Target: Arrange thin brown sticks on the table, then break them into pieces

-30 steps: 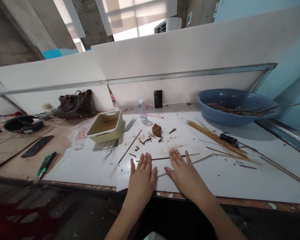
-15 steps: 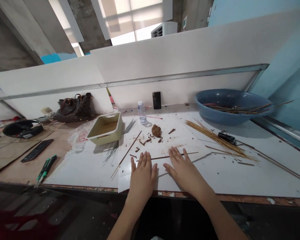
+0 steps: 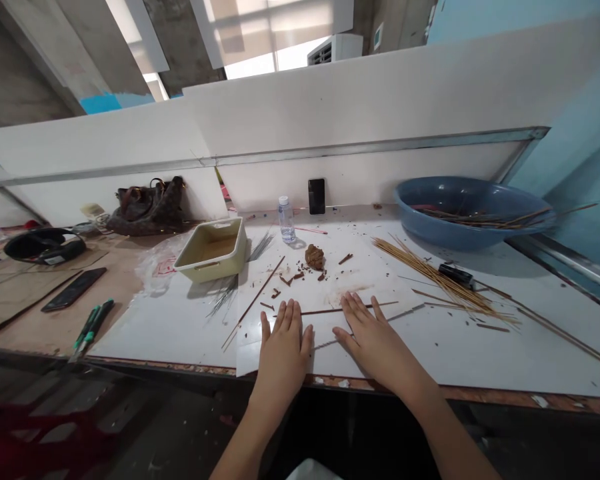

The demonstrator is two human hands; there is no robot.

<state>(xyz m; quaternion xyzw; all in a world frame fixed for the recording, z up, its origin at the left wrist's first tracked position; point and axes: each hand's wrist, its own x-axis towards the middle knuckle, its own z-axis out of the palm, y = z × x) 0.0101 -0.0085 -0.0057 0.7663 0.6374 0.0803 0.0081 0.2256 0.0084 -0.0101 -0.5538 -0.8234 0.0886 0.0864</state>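
My left hand [image 3: 283, 350] lies flat, fingers stretched forward, over the left part of a thin stick coated in brown paste [image 3: 323, 311]. My right hand [image 3: 377, 345] rests flat on the same stick further right, its thumb spread. The bare tip of the stick shows beyond the right fingers; the parts beneath the fingers are hidden. Closer to me, a thin grey rod [image 3: 325, 345] passes under or beside my right hand. Beyond the hands sits a lump of brown paste [image 3: 315, 257] with crumbs around it. Another coated stick [image 3: 261, 292] lies to the left.
A bundle of thin sticks [image 3: 430, 273] and a black cylinder [image 3: 456, 275] lie at right, before a blue basin [image 3: 470, 230]. A clear bottle [image 3: 287, 223] and a phone [image 3: 317, 197] stand behind. Left are a pale green tub [image 3: 213, 267], metal wires [image 3: 223, 297] and green-black tools [image 3: 94, 327].
Both hands stay flat on the coated stick, with the right hand a little further right. The whole view has shifted slightly.
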